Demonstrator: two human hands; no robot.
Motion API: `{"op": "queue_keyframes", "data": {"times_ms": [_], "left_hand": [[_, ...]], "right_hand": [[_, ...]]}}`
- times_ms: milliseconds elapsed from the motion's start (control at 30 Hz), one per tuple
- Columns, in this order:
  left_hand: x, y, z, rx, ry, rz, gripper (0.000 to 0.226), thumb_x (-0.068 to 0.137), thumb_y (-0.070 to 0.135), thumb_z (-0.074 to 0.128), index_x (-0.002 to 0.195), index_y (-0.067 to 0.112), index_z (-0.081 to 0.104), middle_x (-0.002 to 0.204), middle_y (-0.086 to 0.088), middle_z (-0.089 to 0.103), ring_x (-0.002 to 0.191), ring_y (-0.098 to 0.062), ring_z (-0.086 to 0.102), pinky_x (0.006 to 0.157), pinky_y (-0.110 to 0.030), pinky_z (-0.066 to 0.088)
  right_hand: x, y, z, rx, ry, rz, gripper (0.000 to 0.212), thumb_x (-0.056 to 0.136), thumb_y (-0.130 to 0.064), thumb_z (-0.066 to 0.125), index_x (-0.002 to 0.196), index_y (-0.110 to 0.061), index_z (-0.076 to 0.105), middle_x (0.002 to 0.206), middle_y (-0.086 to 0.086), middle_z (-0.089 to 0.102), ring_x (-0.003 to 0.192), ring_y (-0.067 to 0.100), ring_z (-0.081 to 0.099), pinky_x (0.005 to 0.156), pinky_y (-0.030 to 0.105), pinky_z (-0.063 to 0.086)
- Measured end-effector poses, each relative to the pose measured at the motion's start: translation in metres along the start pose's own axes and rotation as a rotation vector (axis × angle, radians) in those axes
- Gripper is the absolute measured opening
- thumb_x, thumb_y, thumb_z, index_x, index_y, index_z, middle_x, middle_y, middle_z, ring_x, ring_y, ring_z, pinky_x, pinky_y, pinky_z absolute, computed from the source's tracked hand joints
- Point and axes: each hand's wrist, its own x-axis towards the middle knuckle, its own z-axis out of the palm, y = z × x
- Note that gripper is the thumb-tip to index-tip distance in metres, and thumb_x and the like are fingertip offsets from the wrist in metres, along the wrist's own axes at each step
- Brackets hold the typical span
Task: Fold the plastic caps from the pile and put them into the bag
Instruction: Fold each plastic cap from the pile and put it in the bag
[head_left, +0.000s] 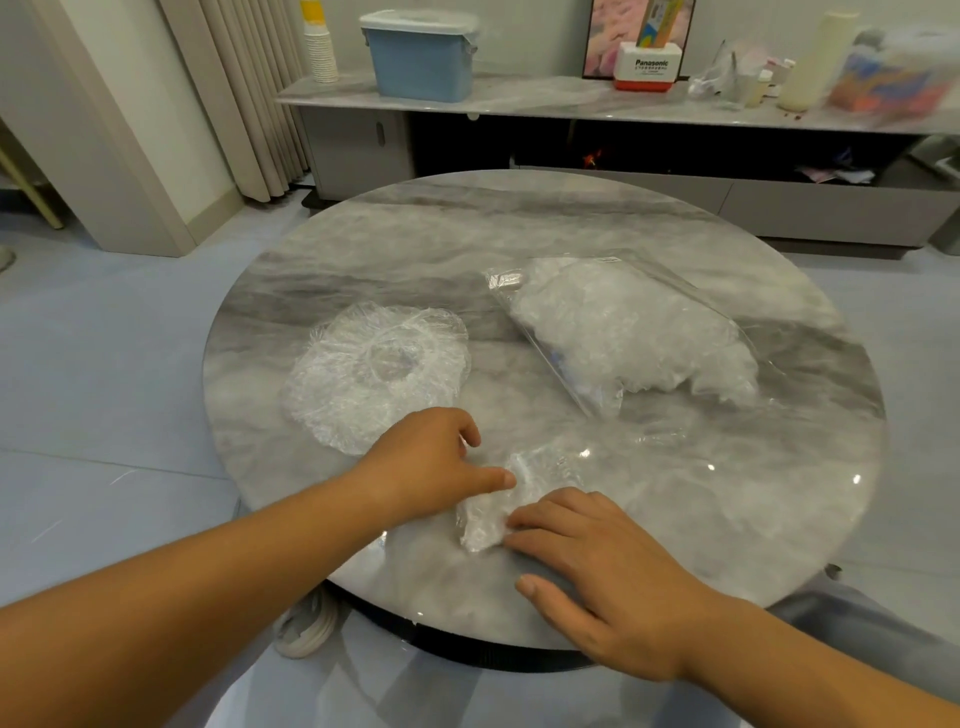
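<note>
You're flattening the cap (483, 522) with your right hand (615, 577), fingers straight, left hand (428, 465) thumb touching its edge; table rim (457, 638) just behind.

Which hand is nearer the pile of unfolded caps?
Left. The left hand lies just beside the pile, at its near edge, thumb touching the folded cap. The right hand rests farther off, on the folded cap's other side, toward the table front.

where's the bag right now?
Head view: the bag lies flat on the round table, right of centre. It is to the right of the pile of caps and beyond the right hand.
</note>
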Motion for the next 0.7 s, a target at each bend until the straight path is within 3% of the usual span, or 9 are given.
{"op": "queue_keyframes", "data": {"times_ms": [167,300,367,433,500,567,633,700], "left_hand": [[0.012,0.012,0.003,-0.064,-0.128,-0.047,0.039,0.076,0.038,0.086,0.103,0.019,0.067,0.084,0.006,0.063,0.072,-0.008,0.059,0.065,-0.022,0.049],[0.008,0.001,0.004,-0.440,-0.137,-0.099,0.034,0.078,0.018,0.085,0.100,-0.001,0.068,0.083,-0.014,0.065,0.074,-0.019,0.061,0.075,-0.034,0.054],[0.005,-0.003,0.001,-0.649,-0.125,-0.114,0.036,0.082,0.013,0.082,0.108,-0.006,0.064,0.095,-0.024,0.070,0.081,-0.025,0.068,0.083,-0.041,0.057],[0.000,-0.002,-0.002,-0.874,-0.147,-0.146,0.035,0.088,0.008,0.075,0.118,-0.004,0.061,0.111,-0.023,0.072,0.094,-0.030,0.074,0.082,-0.043,0.062],[-0.006,0.001,-0.005,-1.059,-0.209,-0.161,0.031,0.093,0.004,0.067,0.124,0.001,0.060,0.117,-0.021,0.071,0.100,-0.035,0.073,0.080,-0.047,0.062],[-0.011,0.004,-0.007,-1.136,-0.272,-0.143,0.031,0.097,0.002,0.060,0.128,0.004,0.056,0.119,-0.023,0.069,0.101,-0.041,0.071,0.080,-0.051,0.061],[-0.017,0.007,-0.006,-1.157,-0.319,-0.111,0.033,0.098,0.000,0.057,0.130,0.005,0.052,0.121,-0.025,0.068,0.102,-0.045,0.070,0.080,-0.055,0.060],[-0.022,0.010,-0.003,-1.133,-0.362,-0.078,0.036,0.098,-0.002,0.057,0.132,0.008,0.050,0.124,-0.025,0.066,0.103,-0.047,0.069,0.084,-0.060,0.058]], "right_hand": [[0.002,0.004,-0.008,0.021,-0.034,0.017,0.053,0.101,-0.058,0.030,0.143,-0.035,0.052,0.145,-0.024,0.049,0.138,-0.003,0.030,0.113,0.026,0.026],[0.002,0.006,-0.013,0.148,-0.004,0.137,0.060,0.095,-0.065,0.026,0.144,-0.041,0.051,0.159,-0.025,0.032,0.147,-0.008,0.012,0.121,0.025,0.015],[0.004,0.005,-0.017,0.249,0.059,0.204,0.058,0.096,-0.068,0.028,0.139,-0.042,0.056,0.161,-0.026,0.025,0.147,-0.010,0.011,0.122,0.026,0.016],[0.007,-0.001,-0.024,0.447,0.097,0.320,0.052,0.096,-0.069,0.033,0.135,-0.045,0.059,0.159,-0.031,0.021,0.146,-0.013,0.010,0.121,0.025,0.018],[0.012,-0.005,-0.031,0.716,0.152,0.440,0.039,0.097,-0.060,0.042,0.126,-0.048,0.065,0.152,-0.035,0.030,0.144,-0.013,0.020,0.120,0.026,0.022],[0.019,-0.007,-0.035,1.010,0.251,0.496,0.031,0.098,-0.055,0.049,0.112,-0.044,0.075,0.137,-0.032,0.054,0.137,-0.006,0.041,0.120,0.033,0.030],[0.025,-0.004,-0.037,1.294,0.341,0.497,0.037,0.094,-0.056,0.056,0.105,-0.030,0.080,0.125,-0.014,0.070,0.126,0.008,0.059,0.115,0.040,0.041],[0.028,-0.001,-0.042,1.473,0.431,0.499,0.046,0.091,-0.051,0.058,0.103,-0.012,0.080,0.119,0.004,0.073,0.119,0.023,0.065,0.108,0.044,0.047]]}}
